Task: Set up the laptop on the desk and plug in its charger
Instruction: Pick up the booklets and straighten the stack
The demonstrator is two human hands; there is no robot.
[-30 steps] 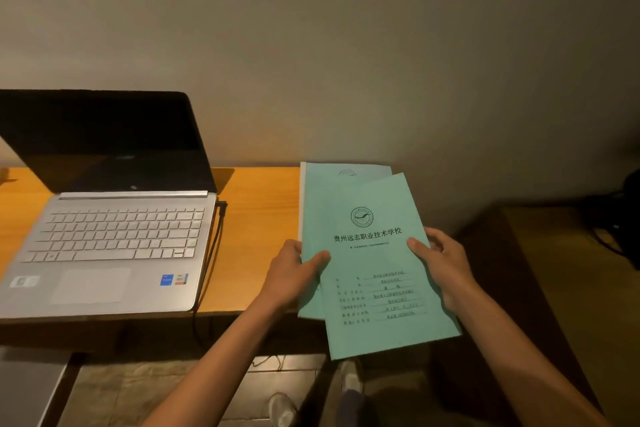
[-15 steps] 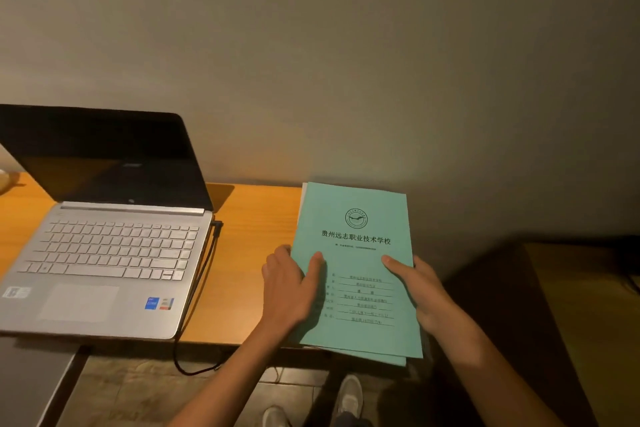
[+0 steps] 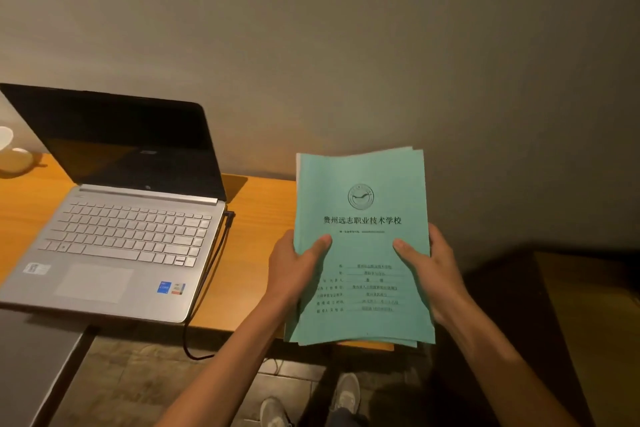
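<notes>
Looking down from the head camera, both hands are wrapped around a stack of green booklets point(image 3: 362, 246) at centre right of the frame. Left hand point(image 3: 294, 265) grips the stack's left edge, thumb lying across the front cover, the other fingers tucked behind and out of sight. Right hand point(image 3: 429, 267) grips the right edge the same way, thumb on the cover. The stack is tilted up toward the camera, its far edge raised against the wall point(image 3: 346, 45), several covers fanned slightly at the top and bottom edges. Dark printed characters and a round emblem show on the front cover.

Over to the left of the frame, the laptop point(image 3: 117, 239) sits open on the wooden desk point(image 3: 256, 253), silver keyboard deck facing the camera, screen dark and leaning back toward the wall. A black charger cable point(image 3: 211, 270) is plugged into the laptop's right side near the hinge, runs down along that edge, drops over the desk's front edge and loops below it.

At the far left edge, a pale cup point(image 3: 12, 156) stands on the desk, only partly in frame. At the bottom centre, two grey shoes point(image 3: 343, 395) stand on a tiled floor point(image 3: 138, 385).
</notes>
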